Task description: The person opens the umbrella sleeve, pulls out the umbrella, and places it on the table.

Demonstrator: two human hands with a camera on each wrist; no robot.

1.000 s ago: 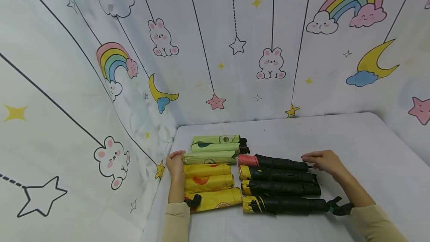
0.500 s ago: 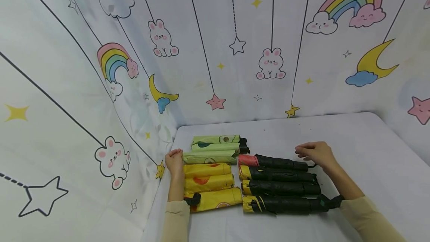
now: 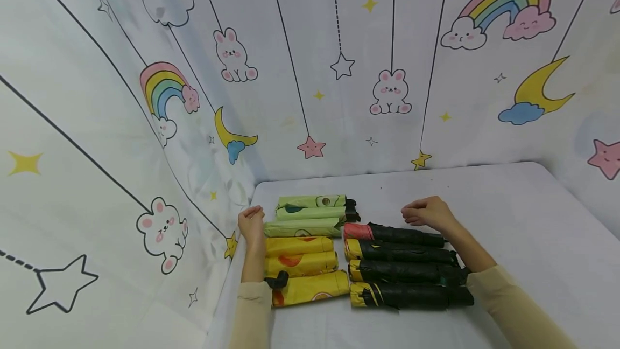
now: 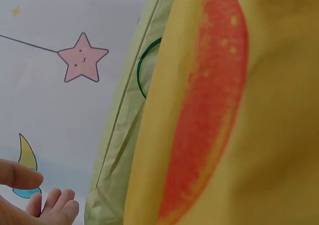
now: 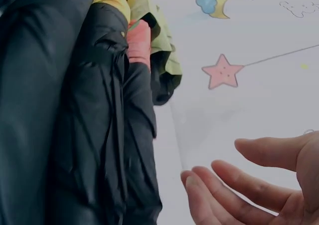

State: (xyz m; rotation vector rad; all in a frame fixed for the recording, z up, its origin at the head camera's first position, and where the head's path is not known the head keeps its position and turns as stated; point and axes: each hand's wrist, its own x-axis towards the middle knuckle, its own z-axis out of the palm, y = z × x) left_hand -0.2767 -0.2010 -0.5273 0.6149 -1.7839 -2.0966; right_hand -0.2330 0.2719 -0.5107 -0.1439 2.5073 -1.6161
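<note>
Rolled fabric bundles lie in two columns on the white table. On the left are three green avocado-print rolls (image 3: pixel 302 227) and, nearer, three yellow fruit-print rolls (image 3: pixel 301 264). To the right lie a red-and-black roll (image 3: pixel 402 234) and several black rolls with yellow ends (image 3: pixel 407 272). My left hand (image 3: pixel 252 224) is beside the left ends of the green rolls, its fingers loosely bent around nothing. My right hand (image 3: pixel 430 213) hovers by the far side of the red-and-black roll; in the right wrist view its thumb and fingers (image 5: pixel 239 185) are apart, holding nothing.
The white table (image 3: pixel 523 220) extends to the right and behind the rolls. A white cloth wall (image 3: pixel 334 117) printed with rabbits, stars and rainbows rises behind and at the left. Black wrist cameras sit on both wrists, close to the nearer rolls.
My right hand has moved left and away from me, from the right end of the red-and-black roll to beyond its far side. My left hand has shifted slightly farther forward. The rolls look unmoved.
</note>
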